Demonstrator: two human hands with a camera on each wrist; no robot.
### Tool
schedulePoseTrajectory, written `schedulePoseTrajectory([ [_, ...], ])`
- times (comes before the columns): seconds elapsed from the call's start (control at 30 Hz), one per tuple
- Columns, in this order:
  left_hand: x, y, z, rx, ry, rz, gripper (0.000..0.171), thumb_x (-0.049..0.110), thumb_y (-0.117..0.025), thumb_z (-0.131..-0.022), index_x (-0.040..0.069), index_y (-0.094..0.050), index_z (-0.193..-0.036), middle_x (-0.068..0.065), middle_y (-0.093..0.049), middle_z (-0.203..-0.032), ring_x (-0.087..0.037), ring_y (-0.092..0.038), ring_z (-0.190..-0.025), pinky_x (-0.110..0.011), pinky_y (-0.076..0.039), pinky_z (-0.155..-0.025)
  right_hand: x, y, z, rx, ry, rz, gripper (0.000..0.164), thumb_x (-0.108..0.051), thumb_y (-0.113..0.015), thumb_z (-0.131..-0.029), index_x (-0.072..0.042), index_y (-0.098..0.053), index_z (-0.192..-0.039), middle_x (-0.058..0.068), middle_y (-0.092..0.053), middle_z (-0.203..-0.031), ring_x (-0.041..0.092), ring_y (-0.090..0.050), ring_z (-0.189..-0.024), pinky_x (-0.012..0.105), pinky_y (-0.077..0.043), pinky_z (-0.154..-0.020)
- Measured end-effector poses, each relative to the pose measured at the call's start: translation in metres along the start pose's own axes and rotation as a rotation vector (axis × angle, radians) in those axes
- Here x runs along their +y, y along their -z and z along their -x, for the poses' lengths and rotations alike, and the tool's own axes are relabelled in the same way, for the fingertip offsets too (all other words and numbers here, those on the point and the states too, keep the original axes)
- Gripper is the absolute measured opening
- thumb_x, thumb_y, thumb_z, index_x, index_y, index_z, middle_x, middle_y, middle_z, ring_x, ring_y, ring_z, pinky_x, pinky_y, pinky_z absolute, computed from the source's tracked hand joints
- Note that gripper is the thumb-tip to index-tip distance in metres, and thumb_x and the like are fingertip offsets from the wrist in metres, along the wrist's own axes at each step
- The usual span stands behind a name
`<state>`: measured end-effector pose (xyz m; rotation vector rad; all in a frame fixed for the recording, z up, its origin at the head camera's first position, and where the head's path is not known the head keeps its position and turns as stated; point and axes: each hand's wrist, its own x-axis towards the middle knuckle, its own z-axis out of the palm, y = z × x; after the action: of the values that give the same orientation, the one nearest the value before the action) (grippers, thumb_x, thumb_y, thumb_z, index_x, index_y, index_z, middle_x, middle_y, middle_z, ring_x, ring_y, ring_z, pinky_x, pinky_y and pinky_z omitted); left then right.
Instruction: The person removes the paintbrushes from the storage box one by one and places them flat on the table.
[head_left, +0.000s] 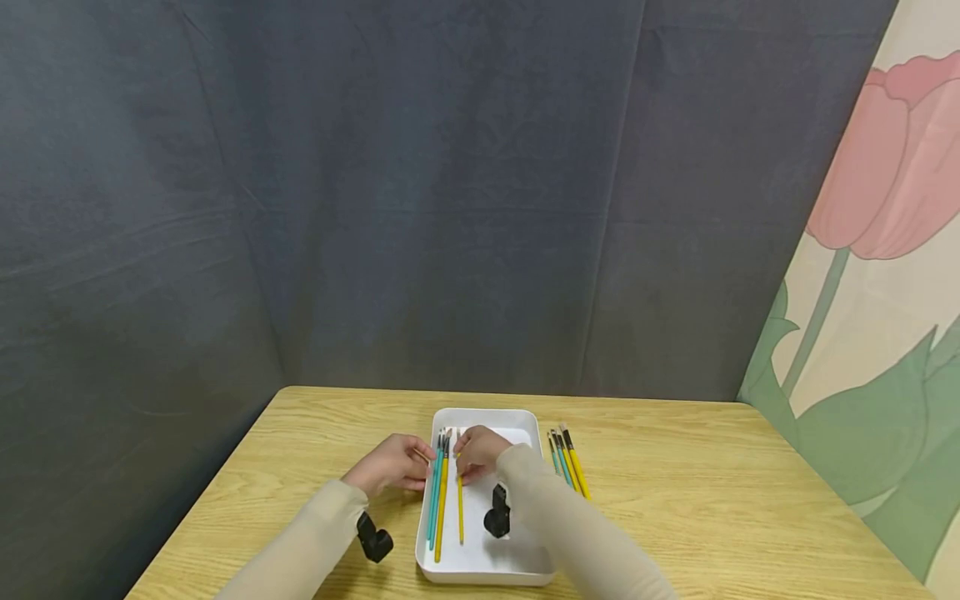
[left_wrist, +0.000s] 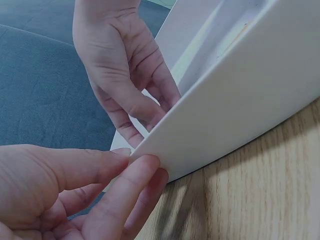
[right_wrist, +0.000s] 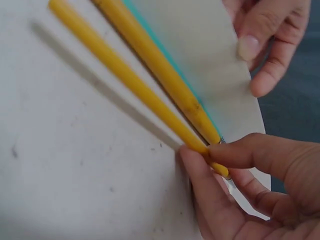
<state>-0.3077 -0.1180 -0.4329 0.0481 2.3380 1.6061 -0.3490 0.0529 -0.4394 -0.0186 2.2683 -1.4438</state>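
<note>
A white tray (head_left: pixel 487 577) lies on the table, and my left hand (head_left: pixel 393 461) pinches its left rim between thumb and fingers. Inside the tray, my right hand (head_left: pixel 480 452) holds a thin yellow paintbrush (right_wrist: pixel 135 92) by thumb and fingertips near its metal collar. Its handle slants over the tray floor and casts a shadow there. Just left of it lie a thicker yellow paintbrush (right_wrist: pixel 160 65) and teal paintbrushes (head_left: pixel 432 510), side by side along the left wall. In the left wrist view the tray wall hides my right fingertips.
To the right of the tray, several yellow and teal paintbrushes (head_left: pixel 574 468) lie on the wooden table (head_left: pixel 712 500), partly behind my right forearm. A dark curtain (head_left: pixel 450 208) hangs behind the table, and a tulip-patterned cloth (head_left: pixel 885 333) hangs at the right.
</note>
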Motion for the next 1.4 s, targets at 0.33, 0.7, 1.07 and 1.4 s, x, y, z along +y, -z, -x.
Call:
schedulePoseTrajectory([
  [0.33, 0.001, 0.003, 0.005, -0.017, -0.013, -0.012, 0.023, -0.009, -0.062, -0.086, -0.008, -0.059, -0.109, -0.014, -0.06, -0.089, -0.018, -0.064, -0.074, -0.031, -0.059, -0.066, -0.004, 0.006, 0.007, -0.057, 0.052, -0.048, 0.034, 0.022, -0.06, -0.074, 0.004, -0.057, -0.103, 0.008, -0.056, -0.079, 0.016, -0.058, -0.061, 0.03, -0.059, -0.061],
  [0.7, 0.0, 0.0, 0.001, -0.025, -0.011, -0.025, 0.022, -0.006, -0.062, -0.087, -0.007, -0.059, -0.109, -0.014, -0.059, -0.09, -0.018, -0.062, -0.074, -0.031, -0.059, -0.067, -0.014, 0.039, 0.028, -0.119, 0.078, -0.126, 0.041, 0.016, -0.061, -0.08, 0.006, -0.053, -0.12, 0.008, -0.054, -0.09, 0.016, -0.059, -0.07, 0.033, -0.06, -0.071],
  [1.07, 0.001, -0.001, 0.001, -0.011, -0.011, -0.027, 0.022, -0.006, -0.063, -0.087, -0.006, -0.06, -0.108, -0.014, -0.058, -0.09, -0.018, -0.062, -0.073, -0.031, -0.058, -0.067, 0.004, 0.111, 0.047, -0.154, 0.168, -0.181, 0.036, 0.014, -0.06, -0.084, 0.005, -0.05, -0.117, 0.008, -0.052, -0.096, 0.016, -0.064, -0.077, 0.028, -0.058, -0.071],
  [1.4, -0.001, 0.0, 0.0, -0.006, -0.004, -0.041, 0.022, -0.005, -0.064, -0.087, -0.005, -0.06, -0.109, -0.014, -0.059, -0.091, -0.019, -0.062, -0.074, -0.031, -0.058, -0.067, 0.036, 0.17, 0.061, -0.132, 0.193, -0.124, 0.039, 0.01, -0.059, -0.087, 0.007, -0.045, -0.123, 0.013, -0.05, -0.106, 0.017, -0.065, -0.085, 0.03, -0.058, -0.076],
])
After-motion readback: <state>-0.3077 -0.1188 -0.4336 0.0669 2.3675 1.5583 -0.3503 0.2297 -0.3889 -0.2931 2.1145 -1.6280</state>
